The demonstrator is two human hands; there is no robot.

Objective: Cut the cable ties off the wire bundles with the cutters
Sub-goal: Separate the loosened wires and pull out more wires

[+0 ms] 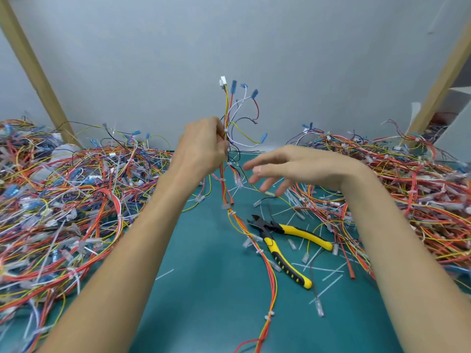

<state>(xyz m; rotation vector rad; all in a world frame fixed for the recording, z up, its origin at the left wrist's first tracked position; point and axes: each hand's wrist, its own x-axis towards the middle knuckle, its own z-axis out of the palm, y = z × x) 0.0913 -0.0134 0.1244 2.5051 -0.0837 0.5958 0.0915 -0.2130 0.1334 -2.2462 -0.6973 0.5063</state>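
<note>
Yellow-and-black cutters [266,230] lie on the teal mat [204,276], handles spread, with neither hand on them. The left hand [204,146] pinches a wire bundle [224,184] and holds it upright; its tail trails down across the mat, a white cable tie [269,315] around it. The right hand [288,166] hovers just beside the bundle, fingers loose and spread, holding nothing. Wire heaps lie to the left [63,200] and right [420,200].

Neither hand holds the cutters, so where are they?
In the head view, the cutters lie on the green mat, right of centre, below the right hand.
</note>
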